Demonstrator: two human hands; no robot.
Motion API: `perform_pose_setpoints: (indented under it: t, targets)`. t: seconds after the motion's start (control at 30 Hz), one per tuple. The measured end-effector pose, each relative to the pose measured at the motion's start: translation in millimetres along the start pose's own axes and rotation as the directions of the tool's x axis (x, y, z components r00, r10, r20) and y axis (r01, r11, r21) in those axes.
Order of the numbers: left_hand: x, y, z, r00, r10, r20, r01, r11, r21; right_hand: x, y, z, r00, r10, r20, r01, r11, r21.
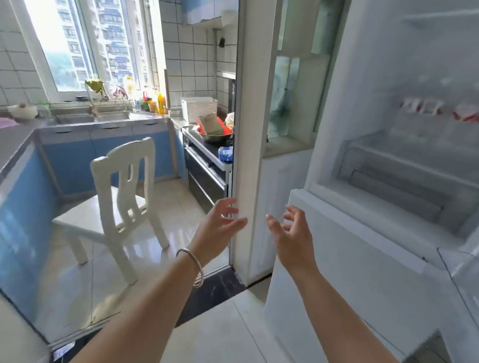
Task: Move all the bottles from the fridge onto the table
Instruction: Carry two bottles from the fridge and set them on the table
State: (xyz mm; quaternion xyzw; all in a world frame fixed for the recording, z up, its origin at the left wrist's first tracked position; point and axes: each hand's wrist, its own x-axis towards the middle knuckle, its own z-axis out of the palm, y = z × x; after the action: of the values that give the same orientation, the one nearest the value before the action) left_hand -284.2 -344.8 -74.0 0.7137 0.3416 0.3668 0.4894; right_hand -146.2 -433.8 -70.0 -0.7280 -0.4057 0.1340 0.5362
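Note:
The open white fridge fills the right side, its shelves pale and blurred. On an upper shelf stand several red-and-white packs; I cannot tell whether they are bottles. My left hand, with a silver bangle on the wrist, and my right hand are raised side by side in front of the white door frame, left of the fridge. Both hands have spread fingers and hold nothing. No table is in view.
A white chair stands on the shiny kitchen floor at the left. Blue cabinets with a grey counter run along the left and back, with a sink, a white basket and a metal bowl.

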Motion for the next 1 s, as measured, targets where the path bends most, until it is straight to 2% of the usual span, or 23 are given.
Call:
perform_pose_setpoints:
  t: [0.27,0.57,0.8,0.9,1.0]
  targets:
    - [172,-1,94,0.949,0.122,0.289,-0.096,0.990,-0.102,139,45,-18,0.969,0.061,-0.239,-0.074,0.996,-0.048]
    - [329,35,212,0.806,0.234,0.543,-0.117,0.963,-0.242,261,75,-85,0.828,0.090,-0.553,-0.197,0.971,-0.136]
    - [380,73,314,0.714,0.306,0.630,-0.110,0.937,-0.330,326,97,-165,0.687,0.012,-0.727,-0.197,0.966,-0.170]
    - [406,95,353,0.714,0.317,0.625,-0.103,0.930,-0.354,363,107,-202,0.680,-0.002,-0.734,-0.190,0.965,-0.178]
    - [438,117,387,0.760,0.319,0.566,-0.069,0.906,-0.417,404,119,-235,0.690,0.028,-0.724,-0.172,0.977,-0.127]
